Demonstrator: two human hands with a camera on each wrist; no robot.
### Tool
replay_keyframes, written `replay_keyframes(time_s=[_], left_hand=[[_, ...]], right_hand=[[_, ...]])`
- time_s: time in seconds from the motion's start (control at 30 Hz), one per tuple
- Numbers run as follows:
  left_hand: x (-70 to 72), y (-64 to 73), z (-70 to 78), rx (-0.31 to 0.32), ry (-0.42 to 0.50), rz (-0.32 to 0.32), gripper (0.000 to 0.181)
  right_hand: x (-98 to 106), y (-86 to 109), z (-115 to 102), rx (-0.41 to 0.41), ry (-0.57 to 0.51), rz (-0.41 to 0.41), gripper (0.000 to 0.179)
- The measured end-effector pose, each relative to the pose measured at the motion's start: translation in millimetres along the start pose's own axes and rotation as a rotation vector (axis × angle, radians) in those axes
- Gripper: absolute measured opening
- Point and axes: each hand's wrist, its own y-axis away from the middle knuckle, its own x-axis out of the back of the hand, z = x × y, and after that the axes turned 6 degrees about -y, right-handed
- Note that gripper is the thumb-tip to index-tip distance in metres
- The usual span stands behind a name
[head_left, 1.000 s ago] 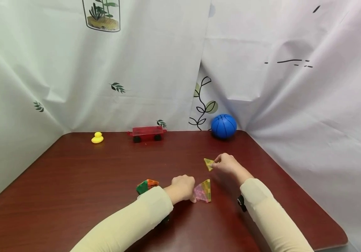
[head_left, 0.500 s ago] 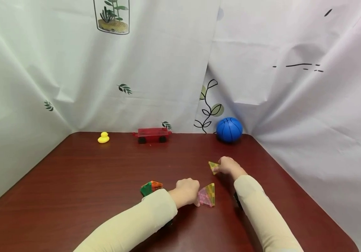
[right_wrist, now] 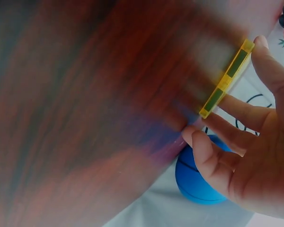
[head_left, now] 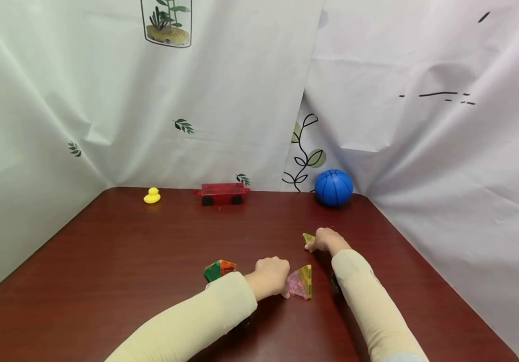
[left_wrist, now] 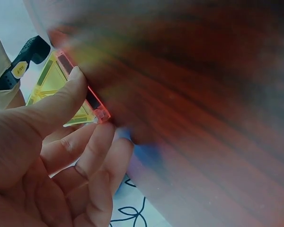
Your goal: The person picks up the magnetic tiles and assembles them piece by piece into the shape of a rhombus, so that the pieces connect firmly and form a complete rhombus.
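Note:
My left hand (head_left: 270, 277) pinches a see-through pink magnetic tile (head_left: 295, 285) standing tilted on the table. A yellow tile (head_left: 306, 276) joins it on the right. Seen from the left wrist, the thumb lies along the pink tile's edge (left_wrist: 100, 113), fingertips at its lower corner. Farther back and to the right, my right hand (head_left: 329, 242) grips a loose yellow triangular magnetic tile (head_left: 308, 240) at the tabletop. In the right wrist view that tile (right_wrist: 220, 90) appears edge-on, between the thumb and the fingers.
Green and orange tiles (head_left: 212, 271) stand joined behind the left forearm, partly hidden. Along the back of the brown table (head_left: 164, 236) are a yellow rubber duck (head_left: 152, 196), a red wheeled car base (head_left: 223, 193) and a blue ball (head_left: 334, 187). A white printed curtain (head_left: 241, 100) surrounds the table.
The head view has shifted, so the scene sits slightly farther right. The right hand has turned a little around the yellow triangle and now covers more of it. The left hand keeps its hold.

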Motion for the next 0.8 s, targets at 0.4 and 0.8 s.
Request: replay_keyframes(time_s=[0.4,0.8], left_hand=[[2.3,-1.4,0.2,0.002,-0.003,-0.01,0.029],[0.4,0.6,-2.4,0.031,-0.016,-0.016,0.031]], right_hand=[[-2.1,6.2,-5.8,0.062,-0.203,0.006,0.041],[-2.3,35.4,-30.1,0.427,-0.116,0.05,0.012]])
